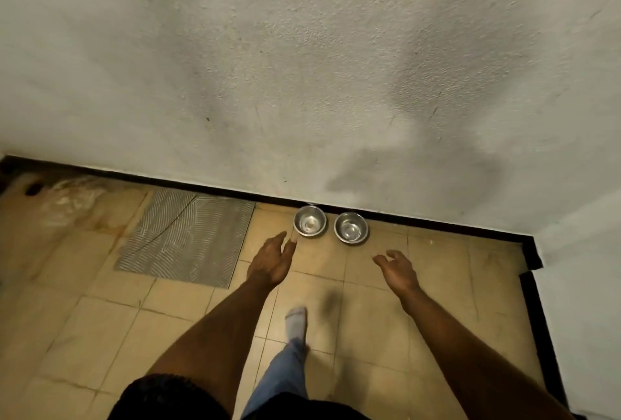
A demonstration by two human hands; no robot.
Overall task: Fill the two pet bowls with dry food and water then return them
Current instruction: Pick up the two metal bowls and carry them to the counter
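A socked foot (297, 320) stands on the tiled floor (100, 335). Beyond it both arms reach forward: the left hand (270, 263), grip wide with straight fingers, holds nothing; the right hand (398, 268), fingers loosely curled, holds nothing. Farther on, the left bowl (309, 220) and right bowl (351, 227) sit side by side against the wall (302, 83), beside a grey mat (188, 234).

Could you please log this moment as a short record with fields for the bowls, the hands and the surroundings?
bowls: left metal bowl and right metal bowl, side by side on the tiled floor, against the white wall
bowl contents: look nearly empty; the left one shows a small speck
left hand: open, reaching toward the left bowl, not touching
right hand: open, fingers relaxed, holding nothing
nearby: grey ribbed mat, left of the bowls
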